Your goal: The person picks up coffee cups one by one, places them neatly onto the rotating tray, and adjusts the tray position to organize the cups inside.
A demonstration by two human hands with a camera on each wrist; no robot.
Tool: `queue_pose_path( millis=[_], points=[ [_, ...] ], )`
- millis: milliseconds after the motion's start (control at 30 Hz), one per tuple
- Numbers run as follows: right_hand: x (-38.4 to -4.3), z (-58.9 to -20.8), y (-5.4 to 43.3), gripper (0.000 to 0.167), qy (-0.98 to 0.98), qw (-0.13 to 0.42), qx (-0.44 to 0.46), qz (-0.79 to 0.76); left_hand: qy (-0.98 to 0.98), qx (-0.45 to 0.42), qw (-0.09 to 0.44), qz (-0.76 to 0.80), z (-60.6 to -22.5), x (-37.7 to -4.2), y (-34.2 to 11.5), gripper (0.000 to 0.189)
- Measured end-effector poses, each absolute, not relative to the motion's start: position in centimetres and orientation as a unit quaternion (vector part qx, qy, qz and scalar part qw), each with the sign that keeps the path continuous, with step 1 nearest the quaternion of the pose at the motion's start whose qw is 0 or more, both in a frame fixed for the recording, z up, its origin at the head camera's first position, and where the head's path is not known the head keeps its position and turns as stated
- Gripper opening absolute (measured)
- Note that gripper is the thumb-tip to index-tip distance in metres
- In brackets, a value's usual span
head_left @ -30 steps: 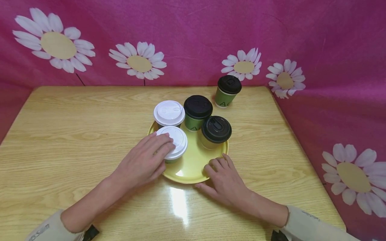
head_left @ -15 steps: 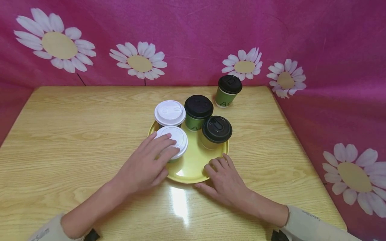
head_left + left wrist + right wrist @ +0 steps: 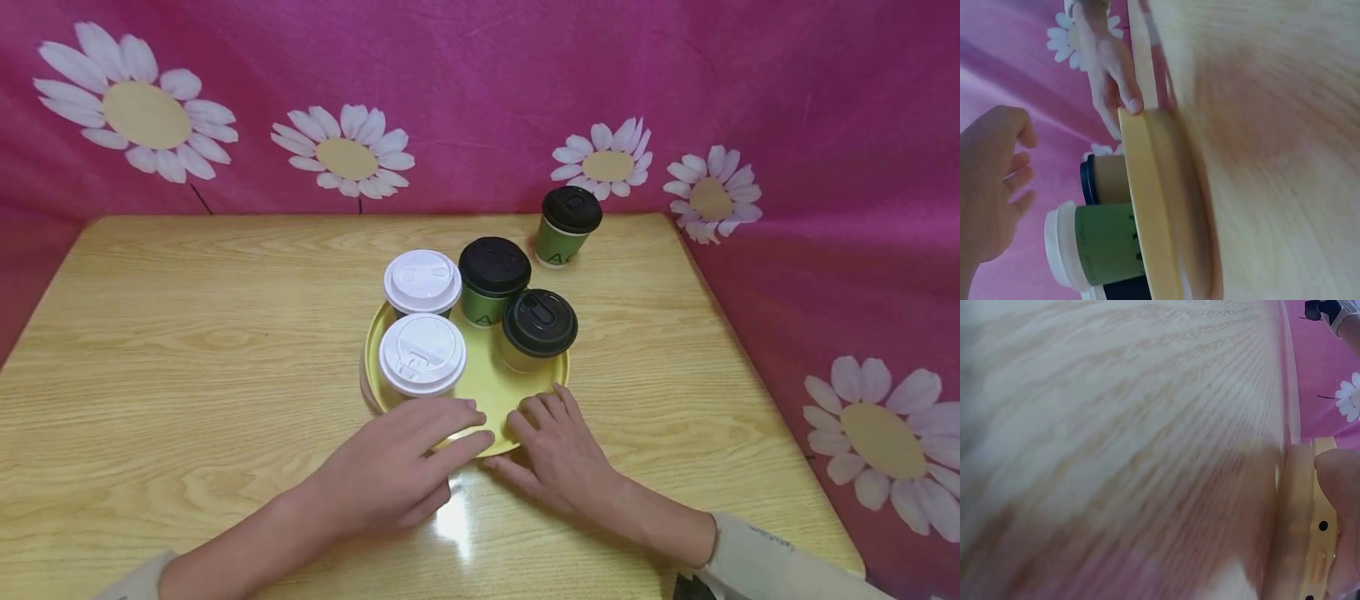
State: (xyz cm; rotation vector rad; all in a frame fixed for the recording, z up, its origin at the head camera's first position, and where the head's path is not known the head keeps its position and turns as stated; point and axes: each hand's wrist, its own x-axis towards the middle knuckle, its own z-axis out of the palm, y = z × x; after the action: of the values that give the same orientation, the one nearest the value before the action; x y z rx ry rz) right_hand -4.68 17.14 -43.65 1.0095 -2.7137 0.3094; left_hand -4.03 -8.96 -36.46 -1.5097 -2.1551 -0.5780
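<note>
My right hand (image 3: 558, 446) grips the near right rim of a round yellow tray (image 3: 483, 398); its thumb (image 3: 1134, 104) shows at the rim in the left wrist view. My left hand (image 3: 397, 462) hovers over the tray's near left edge, fingers loosely bent and holding nothing. Just beyond it stands a green paper coffee cup (image 3: 1107, 244) with a white lid (image 3: 422, 354). Behind that is a dark cup with another white lid (image 3: 422, 282). Also on the tray are a green cup (image 3: 483, 307) with a black lid and a brown cup (image 3: 521, 360) with a black lid.
Another green cup (image 3: 558, 242) with a black lid stands off the tray, at the back right of the wooden table (image 3: 187, 333). A pink cloth (image 3: 480, 100) printed with daisies hangs along the back and right edges.
My left hand has come off the front white-lidded cup and moved toward me and to the right, uncovering its lid. The right hand stays at the tray rim.
</note>
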Motion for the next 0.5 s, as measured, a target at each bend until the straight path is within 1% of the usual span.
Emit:
queue_pose_path(
  millis=[200,300,500],
  points=[
    [-4.6,-43.6,16.9,0.054,-0.925,0.120,0.345,0.107,-0.812,-0.535,0.149,-0.180,-37.7,-3.7,-8.6,0.054],
    [-4.6,-43.6,16.8,0.051,-0.924,0.118,0.347,0.106,-0.827,-0.524,0.128,-0.160,-38.4,-3.8,-8.6,0.055],
    [-4.4,-43.6,16.8,0.049,-0.926,0.117,0.344,0.099,-0.837,-0.520,0.107,-0.128,-39.7,-4.0,-8.4,0.054]
  ],
)
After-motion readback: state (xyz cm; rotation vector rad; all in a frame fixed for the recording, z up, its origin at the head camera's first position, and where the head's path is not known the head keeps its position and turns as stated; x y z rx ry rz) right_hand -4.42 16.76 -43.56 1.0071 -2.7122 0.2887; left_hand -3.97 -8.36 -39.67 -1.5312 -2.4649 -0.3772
